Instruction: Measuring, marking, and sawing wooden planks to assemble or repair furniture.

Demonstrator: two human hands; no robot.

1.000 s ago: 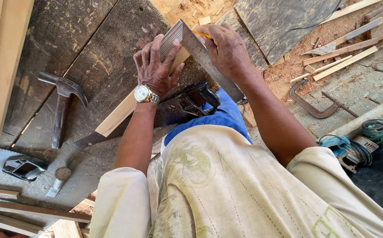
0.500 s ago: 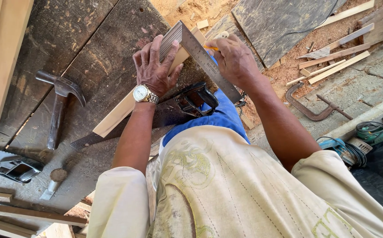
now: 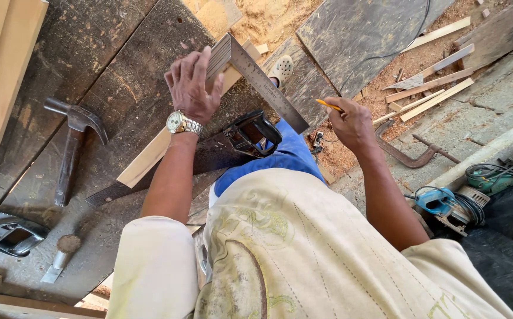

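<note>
Head view, looking down over the person's cream shirt onto a dark, worn wooden counter (image 3: 120, 53). The two hands are well apart. The left hand (image 3: 192, 84), with one metal wristwatch (image 3: 183, 123) at the wrist, lies palm down with fingers spread, pressing on one try square (image 3: 256, 74) where its stock meets one pale wooden strip (image 3: 144, 162); the hand presses flat and does not clamp. The strip runs diagonally across the counter from lower left to upper right, passing under the hand. The steel blade of the try square runs from the hand down to the right, its end past the counter edge. The right hand (image 3: 351, 121) is closed around one yellow pencil (image 3: 329, 105), whose tip points left toward the blade end but is clear of it.

Other items, counted: one claw hammer (image 3: 73, 142) lying on the counter left of the strip; one black hand-saw handle (image 3: 253, 133) just below the try square; a second saw handle (image 3: 11, 236) at the lower left, with one small chisel-like tool (image 3: 60, 257) beside it. On the sawdust-covered floor at right: one rusty clamp (image 3: 407, 155), several offcut sticks (image 3: 433, 88), and one blue power tool (image 3: 445, 204) with coiled cord.
</note>
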